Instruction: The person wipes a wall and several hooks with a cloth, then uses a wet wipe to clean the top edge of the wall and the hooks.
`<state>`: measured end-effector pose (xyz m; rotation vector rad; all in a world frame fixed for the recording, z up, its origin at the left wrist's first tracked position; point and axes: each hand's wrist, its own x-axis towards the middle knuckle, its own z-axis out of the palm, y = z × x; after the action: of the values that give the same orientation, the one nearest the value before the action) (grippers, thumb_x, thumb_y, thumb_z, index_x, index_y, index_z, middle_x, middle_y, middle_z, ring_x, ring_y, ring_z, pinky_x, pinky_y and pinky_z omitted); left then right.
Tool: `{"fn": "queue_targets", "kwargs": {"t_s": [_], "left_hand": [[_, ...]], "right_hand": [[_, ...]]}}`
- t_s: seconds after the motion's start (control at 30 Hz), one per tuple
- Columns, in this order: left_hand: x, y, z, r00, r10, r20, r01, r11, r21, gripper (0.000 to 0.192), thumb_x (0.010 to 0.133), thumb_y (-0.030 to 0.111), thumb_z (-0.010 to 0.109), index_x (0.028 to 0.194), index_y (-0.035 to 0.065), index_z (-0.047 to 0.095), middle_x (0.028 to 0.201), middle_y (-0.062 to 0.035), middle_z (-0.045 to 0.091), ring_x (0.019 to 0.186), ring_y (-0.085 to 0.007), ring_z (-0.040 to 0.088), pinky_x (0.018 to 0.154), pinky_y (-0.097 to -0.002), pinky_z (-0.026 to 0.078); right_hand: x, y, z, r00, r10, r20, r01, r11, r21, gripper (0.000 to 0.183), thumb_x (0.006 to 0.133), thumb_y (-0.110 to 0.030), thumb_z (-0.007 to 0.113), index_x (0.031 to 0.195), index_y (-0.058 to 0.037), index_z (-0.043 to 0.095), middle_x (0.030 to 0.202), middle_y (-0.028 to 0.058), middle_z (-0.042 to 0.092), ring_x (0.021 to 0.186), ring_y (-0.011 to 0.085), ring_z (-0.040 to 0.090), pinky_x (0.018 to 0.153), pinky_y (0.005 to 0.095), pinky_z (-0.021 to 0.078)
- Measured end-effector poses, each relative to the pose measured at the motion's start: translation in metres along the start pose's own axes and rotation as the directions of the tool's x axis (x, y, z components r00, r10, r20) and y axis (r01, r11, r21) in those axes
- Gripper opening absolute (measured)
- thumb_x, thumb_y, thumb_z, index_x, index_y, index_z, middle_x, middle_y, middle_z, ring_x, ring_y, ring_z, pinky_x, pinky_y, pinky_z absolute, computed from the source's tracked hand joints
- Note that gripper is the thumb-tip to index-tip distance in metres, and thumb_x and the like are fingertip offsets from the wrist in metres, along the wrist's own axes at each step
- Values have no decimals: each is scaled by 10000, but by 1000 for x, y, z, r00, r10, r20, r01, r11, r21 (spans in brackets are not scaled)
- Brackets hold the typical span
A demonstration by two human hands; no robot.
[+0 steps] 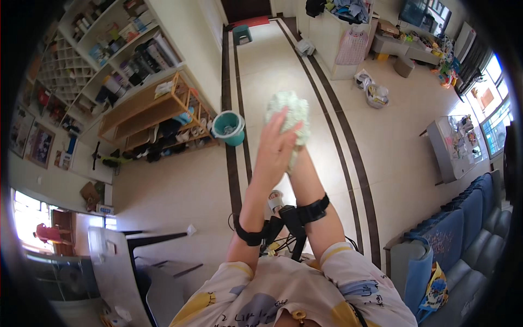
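Note:
A crumpled pale green cloth (291, 110) is held out in front of me at the middle of the view. My left hand (276, 143) lies against its near left side, with the fingers spread over the fabric. The cloth hides my right hand, and only the forearm below it shows. Black straps with dark devices sit around both forearms. Beyond my left forearm, on the tiled floor, stands a teal bucket (233, 137) with a pale rim.
A wooden shoe rack (143, 110) stands at the left wall. Chairs and a white table (112, 261) are at lower left, a blue-covered sofa (445, 233) at lower right. Bags (376, 96) lie on the floor at upper right. Far left, a person in red is visible.

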<state>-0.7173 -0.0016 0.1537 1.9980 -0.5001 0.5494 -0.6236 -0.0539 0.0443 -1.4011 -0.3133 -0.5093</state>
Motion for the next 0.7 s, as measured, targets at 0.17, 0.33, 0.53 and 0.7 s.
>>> {"fn": "queue_targets", "kwargs": {"t_s": [0.17,0.33,0.53,0.7], "left_hand": [[134,-80,45,965,87,247,-52,988,-146,307,920,234,445,1120,74,614,1339,-114,427,1275,-303,322,1037,-384,243],[259,-145,88,859,169,482,-6,947,-322,313,920,243,444,1127,75,608,1313,-98,462,1285,-308,306,1042,-411,241],[413,-237,125,654,284,701,-35,937,-346,312,927,219,433,1164,74,577,1332,-65,446,1293,-312,297,1054,-422,226],[531,-337,144,687,172,706,142,921,-363,317,901,208,498,1173,60,566,1332,-69,447,1307,-302,279,1045,-403,249]], "right_hand": [[158,81,-63,989,-16,-149,-7,989,-149,364,932,-250,328,1218,-57,446,1221,85,486,1157,226,414,963,309,350],[272,88,-93,889,353,-293,-30,682,731,400,947,-299,337,1278,-86,409,1288,68,451,1208,227,387,990,319,334],[409,166,-131,872,463,-158,-169,588,791,450,927,-364,382,1297,-109,408,1311,59,442,1187,244,420,998,372,338],[555,244,-121,915,395,83,-244,378,893,477,919,-346,400,1330,-106,370,1344,84,406,1228,237,386,1033,383,302]]}}
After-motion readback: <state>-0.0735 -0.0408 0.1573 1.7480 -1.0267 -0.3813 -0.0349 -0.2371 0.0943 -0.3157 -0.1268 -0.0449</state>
